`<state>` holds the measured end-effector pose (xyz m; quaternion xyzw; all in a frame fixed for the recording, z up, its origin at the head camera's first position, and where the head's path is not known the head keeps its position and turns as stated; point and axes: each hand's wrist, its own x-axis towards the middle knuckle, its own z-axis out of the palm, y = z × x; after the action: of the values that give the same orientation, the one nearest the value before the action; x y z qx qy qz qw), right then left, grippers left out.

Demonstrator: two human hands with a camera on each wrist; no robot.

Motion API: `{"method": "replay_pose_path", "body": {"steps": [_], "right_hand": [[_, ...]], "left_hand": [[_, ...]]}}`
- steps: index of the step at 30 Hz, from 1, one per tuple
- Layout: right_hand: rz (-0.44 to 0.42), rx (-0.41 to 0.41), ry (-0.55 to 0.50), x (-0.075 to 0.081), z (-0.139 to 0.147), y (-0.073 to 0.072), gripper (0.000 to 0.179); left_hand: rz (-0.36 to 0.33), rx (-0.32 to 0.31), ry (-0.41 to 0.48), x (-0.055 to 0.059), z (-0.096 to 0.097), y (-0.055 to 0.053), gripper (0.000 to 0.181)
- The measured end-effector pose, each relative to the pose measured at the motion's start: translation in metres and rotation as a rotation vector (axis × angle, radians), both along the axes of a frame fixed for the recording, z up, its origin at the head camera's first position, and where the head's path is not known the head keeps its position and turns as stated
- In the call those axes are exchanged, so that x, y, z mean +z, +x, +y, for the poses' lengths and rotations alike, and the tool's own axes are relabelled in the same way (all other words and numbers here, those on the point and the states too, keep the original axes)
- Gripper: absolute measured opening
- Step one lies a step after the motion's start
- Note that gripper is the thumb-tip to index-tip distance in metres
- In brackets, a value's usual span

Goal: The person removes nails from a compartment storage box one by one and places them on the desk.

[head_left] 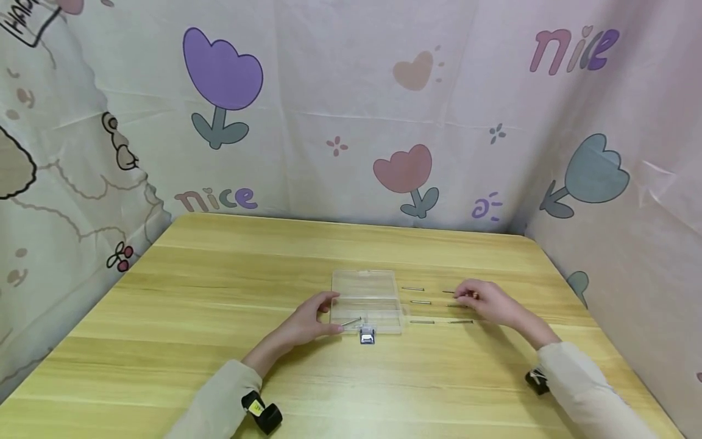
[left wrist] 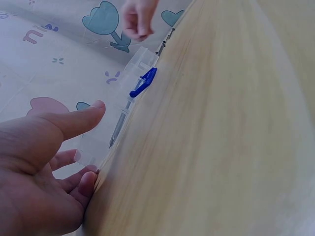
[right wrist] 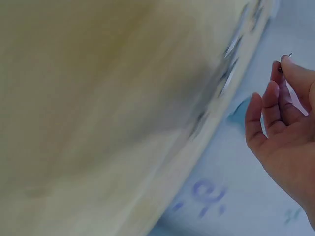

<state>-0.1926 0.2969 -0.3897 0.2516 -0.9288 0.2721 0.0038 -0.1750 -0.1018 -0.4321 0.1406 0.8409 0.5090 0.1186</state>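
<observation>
A clear plastic box (head_left: 382,329) with its lid (head_left: 363,283) folded back lies on the table; a blue latch (head_left: 367,335) is at its front. My left hand (head_left: 307,320) holds the box by its left end, thumb near the front corner and fingers at the side. One nail (head_left: 351,321) sits in the front compartment. Right of the box, my right hand (head_left: 490,302) pinches a nail (right wrist: 289,55) between thumb and index finger, with just a bit of metal showing. Below that hand, several nails (head_left: 421,302) lie in two short columns on the table.
The wooden table (head_left: 219,274) meets a patterned cloth (head_left: 307,73) behind and at both sides. Both forearms come in from the front, a black wrist camera (head_left: 262,413) on the left sleeve and another dark camera (head_left: 537,381) at the right.
</observation>
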Motion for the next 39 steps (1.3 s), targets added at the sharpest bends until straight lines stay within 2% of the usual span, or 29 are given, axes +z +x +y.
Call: {"method": "replay_pose_path", "body": {"steps": [5, 10, 17, 24, 35, 39], "right_hand": [[-0.021, -0.052, 0.040, -0.006, 0.034, 0.009, 0.006], [-0.054, -0.041, 0.055, -0.009, 0.047, 0.016, 0.004], [-0.096, -0.029, 0.063, -0.015, 0.053, 0.025, 0.004], [-0.125, -0.025, 0.044, -0.019, 0.054, 0.027, 0.004], [-0.169, -0.012, 0.012, -0.018, 0.057, 0.028, 0.003], [-0.214, 0.000, -0.006, -0.015, 0.058, 0.028, 0.008]], "left_hand": [[0.001, -0.001, 0.005, 0.000, -0.002, 0.000, 0.072], [0.000, 0.004, 0.008, 0.000, -0.002, 0.000, 0.071], [0.003, 0.015, -0.002, 0.000, -0.001, 0.000, 0.070], [0.000, 0.018, -0.004, 0.000, 0.000, 0.000, 0.070], [-0.001, 0.020, -0.008, 0.002, 0.002, 0.002, 0.070], [0.002, 0.016, -0.007, 0.001, 0.001, 0.002, 0.070]]}}
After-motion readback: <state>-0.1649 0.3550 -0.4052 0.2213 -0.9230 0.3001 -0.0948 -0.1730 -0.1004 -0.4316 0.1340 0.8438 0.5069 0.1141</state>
